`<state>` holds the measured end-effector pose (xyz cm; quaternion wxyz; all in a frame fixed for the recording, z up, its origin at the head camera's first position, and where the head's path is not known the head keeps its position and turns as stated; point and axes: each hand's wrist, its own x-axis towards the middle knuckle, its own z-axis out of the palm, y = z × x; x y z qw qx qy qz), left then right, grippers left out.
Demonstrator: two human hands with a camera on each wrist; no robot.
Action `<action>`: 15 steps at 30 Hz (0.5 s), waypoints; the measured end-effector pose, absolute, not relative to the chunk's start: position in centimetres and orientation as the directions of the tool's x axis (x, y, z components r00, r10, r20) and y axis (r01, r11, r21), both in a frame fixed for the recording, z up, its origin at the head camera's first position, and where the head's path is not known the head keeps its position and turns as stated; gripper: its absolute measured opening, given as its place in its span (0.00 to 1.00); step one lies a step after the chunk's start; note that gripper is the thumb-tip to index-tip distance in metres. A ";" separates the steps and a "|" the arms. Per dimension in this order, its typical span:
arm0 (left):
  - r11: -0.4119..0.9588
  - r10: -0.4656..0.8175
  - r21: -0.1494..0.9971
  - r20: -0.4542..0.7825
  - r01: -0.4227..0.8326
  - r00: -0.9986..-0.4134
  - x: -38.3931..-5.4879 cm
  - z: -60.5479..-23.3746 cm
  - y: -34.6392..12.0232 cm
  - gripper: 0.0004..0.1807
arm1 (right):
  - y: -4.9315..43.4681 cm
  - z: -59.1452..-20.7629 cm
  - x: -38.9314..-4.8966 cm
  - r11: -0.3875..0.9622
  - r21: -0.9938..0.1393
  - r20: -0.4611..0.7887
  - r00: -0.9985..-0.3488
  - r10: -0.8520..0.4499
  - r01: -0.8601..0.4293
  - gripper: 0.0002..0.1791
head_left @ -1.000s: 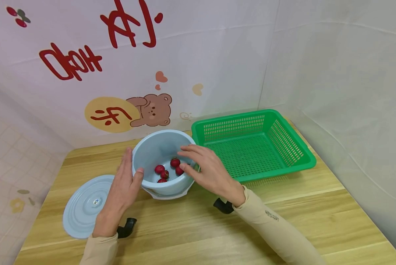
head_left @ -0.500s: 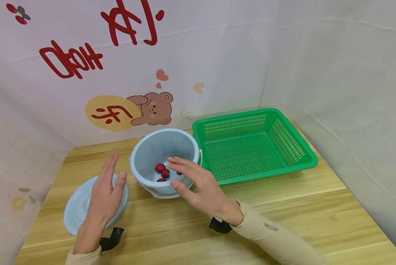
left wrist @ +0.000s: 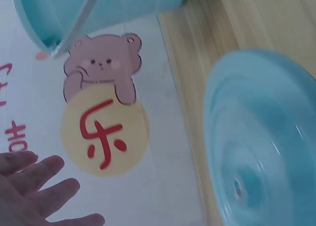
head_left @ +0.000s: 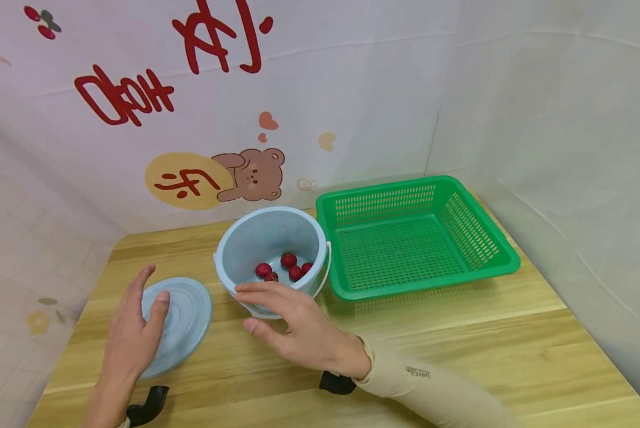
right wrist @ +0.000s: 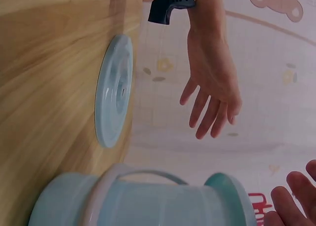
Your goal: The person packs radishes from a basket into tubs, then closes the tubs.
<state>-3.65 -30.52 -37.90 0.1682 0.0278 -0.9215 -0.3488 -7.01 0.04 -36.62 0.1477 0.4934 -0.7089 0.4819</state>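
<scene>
A light blue bucket (head_left: 240, 249) stands on the table with several small red fruits (head_left: 288, 260) at its bottom; their kind is hard to make out. Its white handle (head_left: 328, 267) hangs down on the right side. Over the left edge of the round blue lid (head_left: 188, 321), which lies flat, my left hand (head_left: 132, 333) hovers with its fingers extended. The right wrist view shows that hand (right wrist: 212, 73) apart from the lid. In front of the bucket's near rim hangs my right hand (head_left: 293, 324), fingers loosely extended, holding nothing. It hides part of the bucket's front.
A green perforated basket (head_left: 405, 291) stands right of the bucket, close beside it. Behind the wooden table (head_left: 459, 351) hangs a white printed backdrop (head_left: 373, 89), which also closes in the left and right sides.
My left hand has left the bucket's side and moved left and nearer, over the lid. My right hand has drawn back from above the bucket toward me. The bucket has stayed in place.
</scene>
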 end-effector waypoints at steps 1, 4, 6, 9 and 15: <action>0.754 -0.172 0.654 0.285 0.060 -0.943 -3.6 -38.0 -30.9 0.33 | -0.2 -36.6 -6.9 0.048 -0.532 0.680 -0.461 -0.571 -0.845 0.21; 0.753 -0.185 0.657 0.266 0.037 -0.946 -3.2 -38.3 -31.8 0.33 | -0.9 -36.6 -6.7 0.049 -0.520 0.665 -0.441 -0.603 -0.853 0.21; 0.760 -0.193 0.650 0.250 0.017 -0.949 -3.0 -38.5 -32.4 0.33 | -1.4 -36.7 -6.6 0.058 -0.519 0.653 -0.440 -0.616 -0.853 0.22; 0.770 -0.210 0.638 0.228 -0.017 -0.951 -2.6 -38.9 -33.5 0.33 | -2.2 -36.8 -6.6 0.065 -0.529 0.636 -0.446 -0.630 -0.846 0.22; 0.794 -0.251 0.601 0.188 -0.091 -0.950 -2.1 -39.7 -35.8 0.33 | -3.7 -37.4 -6.6 0.055 -0.596 0.584 -0.479 -0.656 -0.801 0.21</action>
